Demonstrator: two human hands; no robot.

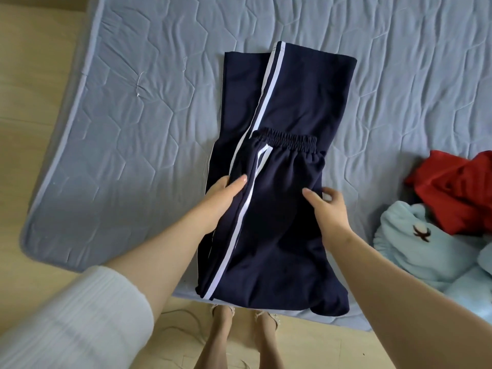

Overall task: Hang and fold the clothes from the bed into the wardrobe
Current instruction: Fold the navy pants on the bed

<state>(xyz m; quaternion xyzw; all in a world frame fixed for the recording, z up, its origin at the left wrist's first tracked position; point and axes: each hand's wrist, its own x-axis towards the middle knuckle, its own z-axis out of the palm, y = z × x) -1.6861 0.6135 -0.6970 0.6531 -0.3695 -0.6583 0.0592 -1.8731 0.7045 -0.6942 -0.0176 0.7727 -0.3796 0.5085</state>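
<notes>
Navy trousers (287,107) with white side stripes lie lengthwise on the blue quilted bed (138,129), their elastic waistband folded back over the legs near the middle. My left hand (225,193) grips the left edge of the folded part, thumb on top and fingers tucked beneath the fabric. My right hand (328,209) holds the right edge, thumb lying on the cloth and fingers curled round the fold. The lower end of the trousers hangs slightly over the bed's near edge.
A red garment (458,187) and a light blue fleece garment (426,251) with a small dark emblem are heaped at the bed's right side. Wooden floor (34,89) runs along the left and near edges. My feet (245,318) stand at the bed's edge.
</notes>
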